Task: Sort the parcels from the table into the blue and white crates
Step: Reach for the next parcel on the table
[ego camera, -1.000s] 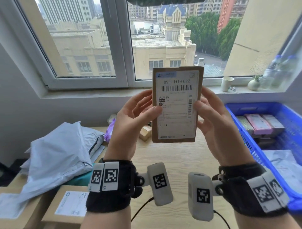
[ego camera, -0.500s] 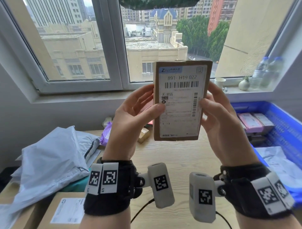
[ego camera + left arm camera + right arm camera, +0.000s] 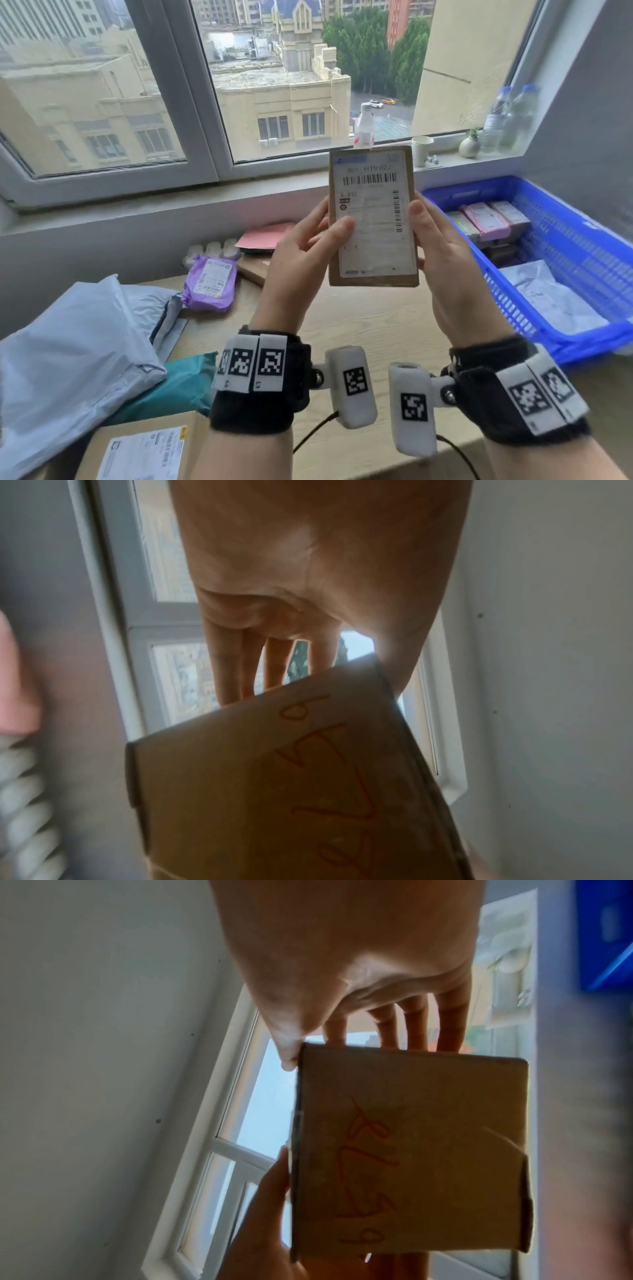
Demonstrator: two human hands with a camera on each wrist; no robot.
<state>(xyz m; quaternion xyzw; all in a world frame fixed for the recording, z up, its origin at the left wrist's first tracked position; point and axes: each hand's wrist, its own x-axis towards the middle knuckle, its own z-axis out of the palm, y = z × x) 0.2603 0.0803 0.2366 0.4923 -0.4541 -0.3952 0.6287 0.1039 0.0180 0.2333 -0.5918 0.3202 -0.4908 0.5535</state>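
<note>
I hold a brown cardboard parcel [image 3: 373, 219] upright above the table, its white shipping label with a barcode facing me. My left hand [image 3: 308, 246] pinches its left edge, thumb on the label and fingers behind. My right hand [image 3: 442, 246] grips the right edge the same way. The wrist views show the parcel's bottom face [image 3: 291, 791] [image 3: 407, 1150] with red handwriting. The blue crate [image 3: 582, 253] stands at the right and holds several parcels. No white crate is in view.
On the wooden table [image 3: 359, 325] lie a purple parcel [image 3: 210, 284], a large grey mailer bag [image 3: 68, 359], a teal parcel [image 3: 171, 387] and a cardboard box [image 3: 144, 448] at the front left. Bottles, a cup and a small vase stand on the windowsill.
Both hands have lowered the parcel a little, toward the table and the blue crate. The head view has tilted down, showing more of the table. The grip is unchanged.
</note>
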